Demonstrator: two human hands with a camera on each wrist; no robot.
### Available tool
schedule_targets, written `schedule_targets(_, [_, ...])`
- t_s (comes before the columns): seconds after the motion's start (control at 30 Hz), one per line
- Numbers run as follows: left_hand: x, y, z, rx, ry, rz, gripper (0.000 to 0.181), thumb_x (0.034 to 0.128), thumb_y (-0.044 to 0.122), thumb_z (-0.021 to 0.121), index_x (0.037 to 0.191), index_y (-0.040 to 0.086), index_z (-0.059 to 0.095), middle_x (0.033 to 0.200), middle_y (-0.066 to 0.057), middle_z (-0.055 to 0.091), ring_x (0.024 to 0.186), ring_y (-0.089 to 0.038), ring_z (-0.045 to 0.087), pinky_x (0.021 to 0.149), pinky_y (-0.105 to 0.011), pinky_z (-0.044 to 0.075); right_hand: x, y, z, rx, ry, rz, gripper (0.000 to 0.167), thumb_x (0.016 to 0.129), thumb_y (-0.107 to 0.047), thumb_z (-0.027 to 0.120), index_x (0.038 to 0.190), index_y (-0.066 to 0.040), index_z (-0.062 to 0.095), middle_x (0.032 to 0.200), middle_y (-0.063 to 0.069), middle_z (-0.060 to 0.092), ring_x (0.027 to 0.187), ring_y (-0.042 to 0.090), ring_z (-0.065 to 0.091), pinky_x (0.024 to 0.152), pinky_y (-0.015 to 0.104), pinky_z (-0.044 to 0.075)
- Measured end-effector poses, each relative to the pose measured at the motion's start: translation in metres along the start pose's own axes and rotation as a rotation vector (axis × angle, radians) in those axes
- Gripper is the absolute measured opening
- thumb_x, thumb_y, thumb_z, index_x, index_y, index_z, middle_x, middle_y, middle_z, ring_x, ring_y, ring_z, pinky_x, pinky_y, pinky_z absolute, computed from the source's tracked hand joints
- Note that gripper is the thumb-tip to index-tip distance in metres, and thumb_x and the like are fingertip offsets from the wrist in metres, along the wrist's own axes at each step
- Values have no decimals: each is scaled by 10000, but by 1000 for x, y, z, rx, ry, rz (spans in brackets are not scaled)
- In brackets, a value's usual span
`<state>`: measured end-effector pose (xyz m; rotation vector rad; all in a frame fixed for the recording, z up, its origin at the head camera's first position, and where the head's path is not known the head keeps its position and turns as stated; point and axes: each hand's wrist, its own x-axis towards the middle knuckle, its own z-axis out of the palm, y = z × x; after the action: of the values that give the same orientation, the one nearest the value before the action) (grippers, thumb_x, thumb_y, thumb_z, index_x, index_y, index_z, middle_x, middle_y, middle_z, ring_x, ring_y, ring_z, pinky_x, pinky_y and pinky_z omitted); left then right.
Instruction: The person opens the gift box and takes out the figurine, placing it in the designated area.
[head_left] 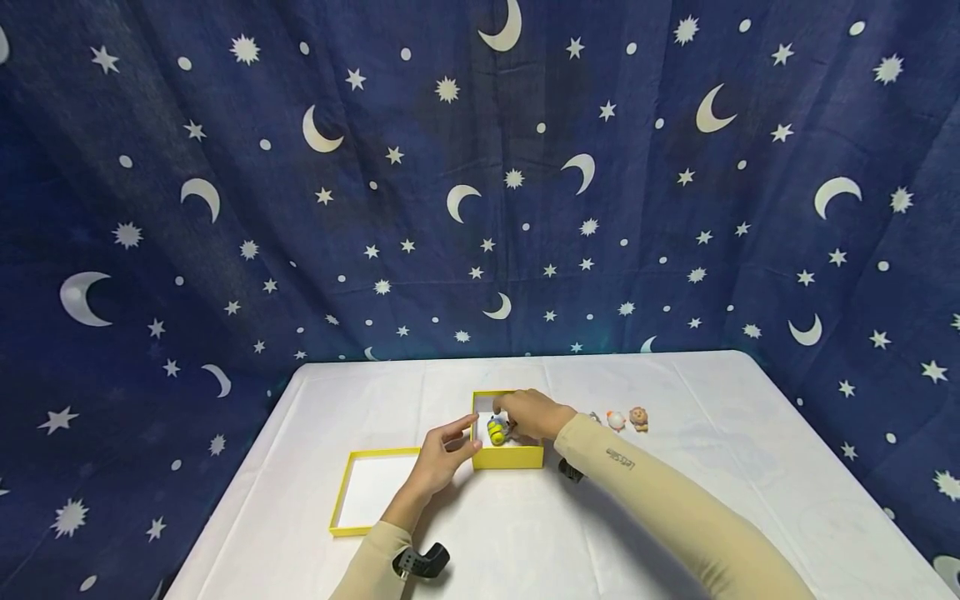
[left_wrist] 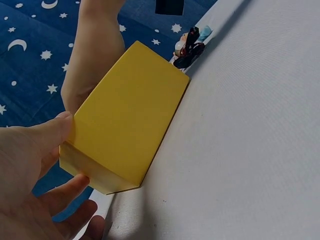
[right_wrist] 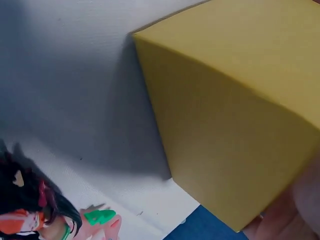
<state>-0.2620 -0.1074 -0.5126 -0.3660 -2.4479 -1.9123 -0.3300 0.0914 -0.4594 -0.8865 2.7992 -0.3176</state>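
Note:
A yellow box [head_left: 507,457] with a white inside stands without its lid on the white table. My left hand [head_left: 438,460] touches its left side near the front corner, thumb and fingers spread, as the left wrist view [left_wrist: 30,175] of that hand also shows. My right hand [head_left: 534,414] reaches down into the box over its right wall. Beside those fingers, inside the box, lies a small yellow and blue toy figure [head_left: 497,430]. Whether the right fingers hold anything is hidden; in the right wrist view the box wall [right_wrist: 225,125] covers most of them.
A yellow-rimmed lid [head_left: 375,492] lies inside-up to the left, partly behind my left arm. Right of the box sit a brown lion-like figure [head_left: 638,418], a white and orange one [head_left: 616,420] and a partly hidden one. A starry blue curtain [head_left: 480,250] hangs behind.

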Motion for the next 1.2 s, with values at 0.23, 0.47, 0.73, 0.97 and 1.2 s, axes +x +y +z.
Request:
schedule_targets(0.23, [1, -3, -4, -19, -42, 2, 460, 947, 40, 670, 1393, -26, 583, 1497, -230, 525, 1341, -505, 505, 1131, -605, 439, -4, 6, -10, 170, 49, -45, 118, 863, 35, 741, 931, -61, 730, 868, 41, 704, 801, 141, 612, 759, 331, 562])
schedule_targets(0.47, [2, -1, -4, -28, -50, 6, 458, 949, 46, 672, 1395, -16, 585, 1499, -223, 525, 1344, -499, 507, 1134, -600, 440, -9, 20, -22, 330, 79, -85, 59, 923, -59, 718, 978, -79, 728, 965, 47, 757, 869, 153, 688, 777, 275, 597])
schedule_targets(0.73, [-3, 18, -3, -11, -35, 2, 448, 944, -11, 646, 1380, -82, 567, 1486, -273, 514, 1344, -535, 485, 1143, -630, 409, -14, 27, -33, 429, 159, -96, 112, 936, -70, 706, 1045, -51, 720, 1000, 91, 754, 852, 146, 697, 771, 279, 607])
schedule_targets(0.97, [-4, 18, -4, -18, -41, 6, 451, 947, -8, 644, 1383, -85, 562, 1484, -267, 518, 1347, -529, 485, 1149, -630, 402, -20, 26, -22, 529, 189, -98, 238, 957, -99, 685, 1164, 15, 718, 983, 108, 721, 698, 86, 589, 632, 225, 538])
schedule_targets(1.2, [2, -5, -4, -15, -39, 8, 457, 943, 30, 669, 1389, -26, 586, 1488, -220, 538, 1345, -483, 513, 1138, -590, 440, -25, 23, -10, 650, 271, -119, 225, 976, -82, 649, 1144, 57, 704, 1056, 177, 721, 772, 319, 700, 663, 217, 564])
